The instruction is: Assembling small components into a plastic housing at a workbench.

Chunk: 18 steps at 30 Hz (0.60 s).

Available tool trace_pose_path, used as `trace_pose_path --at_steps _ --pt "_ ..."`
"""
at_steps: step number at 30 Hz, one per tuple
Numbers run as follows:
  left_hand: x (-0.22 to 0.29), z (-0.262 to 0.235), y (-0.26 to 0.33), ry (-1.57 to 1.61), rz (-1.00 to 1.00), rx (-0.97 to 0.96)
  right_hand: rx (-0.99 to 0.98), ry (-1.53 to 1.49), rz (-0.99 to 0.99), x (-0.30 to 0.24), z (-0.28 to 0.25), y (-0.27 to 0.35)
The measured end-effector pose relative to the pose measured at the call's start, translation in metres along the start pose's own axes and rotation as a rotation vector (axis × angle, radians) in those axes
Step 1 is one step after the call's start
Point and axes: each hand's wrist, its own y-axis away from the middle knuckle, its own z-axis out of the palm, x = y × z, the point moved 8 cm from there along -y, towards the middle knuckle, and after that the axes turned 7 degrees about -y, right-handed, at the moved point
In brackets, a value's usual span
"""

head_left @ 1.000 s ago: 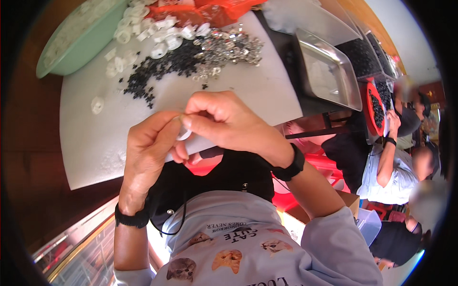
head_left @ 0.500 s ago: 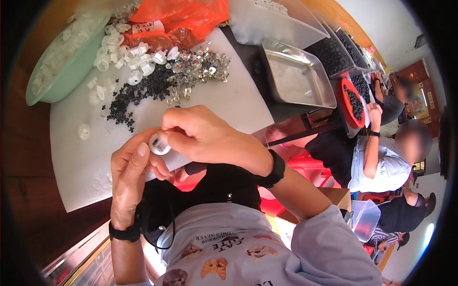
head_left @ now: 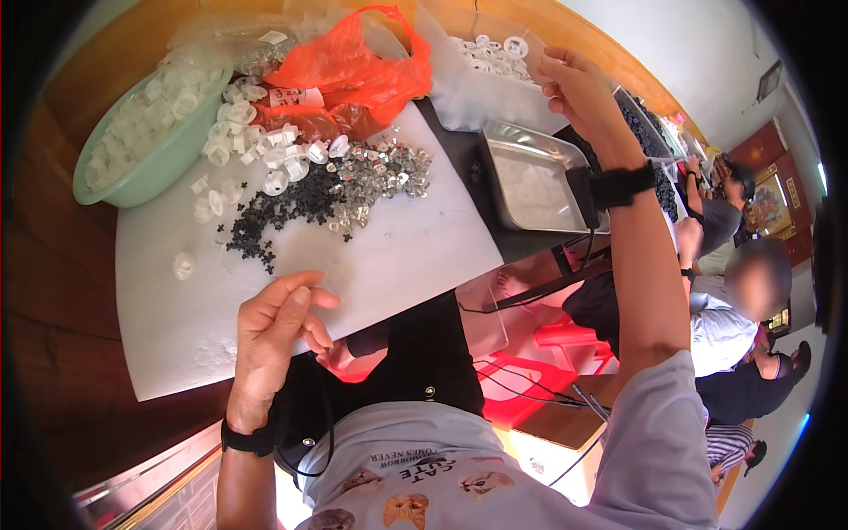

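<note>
White wall (head_left: 671, 35), wooden tabletop (head_left: 53, 291), red stool (head_left: 565, 340).

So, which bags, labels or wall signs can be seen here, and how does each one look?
Orange plastic bag: top of white board, crumpled, shiny.
White paper label: rectangular, lying against that bag.
Clear plastic bag: right of it, holding white round parts.
Framed picture: far wall, small, dark frame.

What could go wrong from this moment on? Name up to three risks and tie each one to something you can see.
1. The right hand reaches far across the metal tray; its forearm might knock it.
2. The small black parts and shiny metal parts lie in loose, touching heaps, so they could mix or scatter.
3. The left hand hovers at the white board's near edge, where a dropped piece could roll off.
</note>
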Motion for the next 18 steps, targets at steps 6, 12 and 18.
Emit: trace_pose_path --at_steps 6,12,18 --pt "0.001 -0.005 0.001 -0.003 -0.034 0.053 -0.321 -0.091 -0.027 -0.011 0.086 0.037" --pt "0.001 -0.005 0.001 0.063 -0.046 0.005 -0.856 0.457 -0.252 -0.011 0.212 0.115" --pt "0.001 -0.005 0.0 0.026 -0.021 0.017 -0.838 0.55 -0.417 -0.01 0.276 0.105"
